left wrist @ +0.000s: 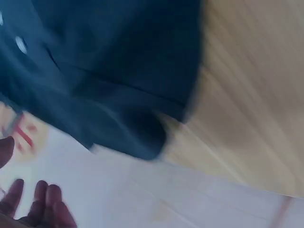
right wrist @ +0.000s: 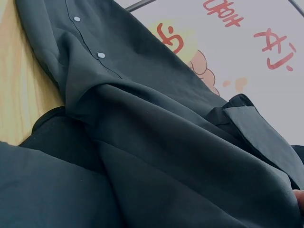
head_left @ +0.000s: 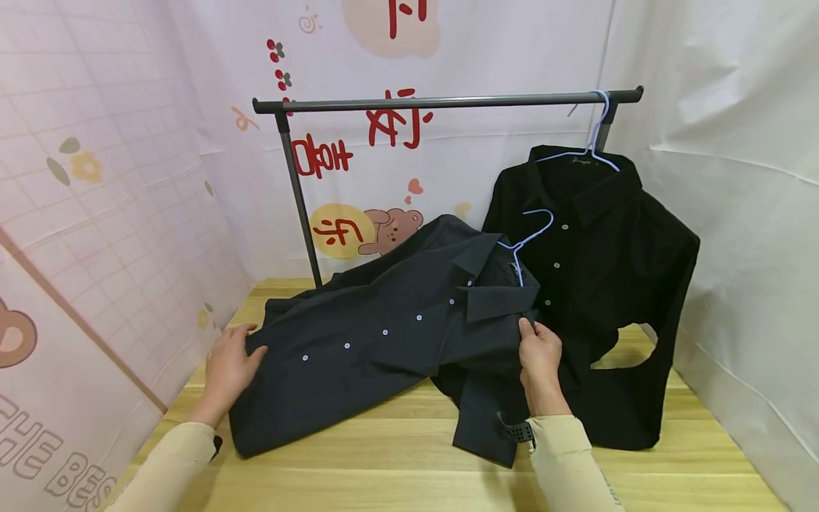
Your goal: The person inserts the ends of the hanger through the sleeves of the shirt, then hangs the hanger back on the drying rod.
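Observation:
A dark navy button-up shirt (head_left: 377,341) lies slanted across the table, its collar at the right and its hem at the left. Inside its collar is a light blue hanger (head_left: 520,245), hook pointing up. My right hand (head_left: 540,355) pinches the shirt's shoulder just below the collar; only a fingertip (right wrist: 299,198) shows in the right wrist view. By the hem is my left hand (head_left: 230,366), thumb and fingers apart. In the left wrist view its fingers (left wrist: 38,204) look fairly straight, with no cloth between them.
Behind stands a dark metal clothes rack (head_left: 448,103). A black shirt (head_left: 601,249) hangs at its right end on another blue hanger (head_left: 598,135), lower part resting on the wooden table (head_left: 384,462). Printed white curtains (head_left: 736,213) enclose the sides and back.

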`<state>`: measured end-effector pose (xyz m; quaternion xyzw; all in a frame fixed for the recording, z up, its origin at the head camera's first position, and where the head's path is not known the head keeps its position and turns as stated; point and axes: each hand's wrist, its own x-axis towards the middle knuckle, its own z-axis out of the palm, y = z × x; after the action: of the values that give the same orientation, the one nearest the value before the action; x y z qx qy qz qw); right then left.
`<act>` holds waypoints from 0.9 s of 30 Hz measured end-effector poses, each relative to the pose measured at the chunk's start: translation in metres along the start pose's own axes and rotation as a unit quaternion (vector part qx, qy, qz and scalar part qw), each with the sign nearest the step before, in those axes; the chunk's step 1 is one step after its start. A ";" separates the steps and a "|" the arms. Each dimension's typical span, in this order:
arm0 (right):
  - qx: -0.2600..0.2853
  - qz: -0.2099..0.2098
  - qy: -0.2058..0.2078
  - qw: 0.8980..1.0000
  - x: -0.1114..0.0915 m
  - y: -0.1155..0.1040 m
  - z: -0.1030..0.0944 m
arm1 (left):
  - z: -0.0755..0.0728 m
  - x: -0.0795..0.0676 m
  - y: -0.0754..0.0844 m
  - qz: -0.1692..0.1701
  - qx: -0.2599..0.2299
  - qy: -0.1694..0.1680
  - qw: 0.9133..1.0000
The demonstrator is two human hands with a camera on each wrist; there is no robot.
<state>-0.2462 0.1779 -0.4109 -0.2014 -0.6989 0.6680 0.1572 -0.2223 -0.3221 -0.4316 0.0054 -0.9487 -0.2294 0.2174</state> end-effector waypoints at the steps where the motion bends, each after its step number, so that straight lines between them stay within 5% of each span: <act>1: 0.001 0.000 0.000 1.000 0.000 0.000 0.000 | 0.007 -0.001 0.009 0.024 0.004 0.000 1.000; 6: 0.002 -0.001 0.001 1.000 0.002 -0.002 -0.001 | 0.044 -0.005 0.073 0.112 -0.006 -0.092 0.989; 12: -0.014 -0.008 0.002 1.000 0.006 -0.003 0.000 | 0.097 -0.027 0.165 0.209 -0.048 -0.209 0.954; 17: -0.009 -0.008 0.002 1.000 0.008 -0.004 0.004 | 0.136 -0.053 0.228 0.238 0.006 -0.275 0.932; 22: -0.001 -0.006 -0.003 1.000 0.008 -0.006 0.008 | 0.158 -0.070 0.262 0.212 0.039 -0.310 0.926; 27: -0.002 0.001 -0.006 1.000 0.008 -0.008 0.011 | 0.161 -0.070 0.266 0.182 -0.034 -0.308 0.933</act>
<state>-0.2586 0.1721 -0.4038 -0.1982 -0.7012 0.6677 0.1524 -0.2020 -0.0065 -0.4727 -0.2453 -0.9456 -0.2082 -0.0478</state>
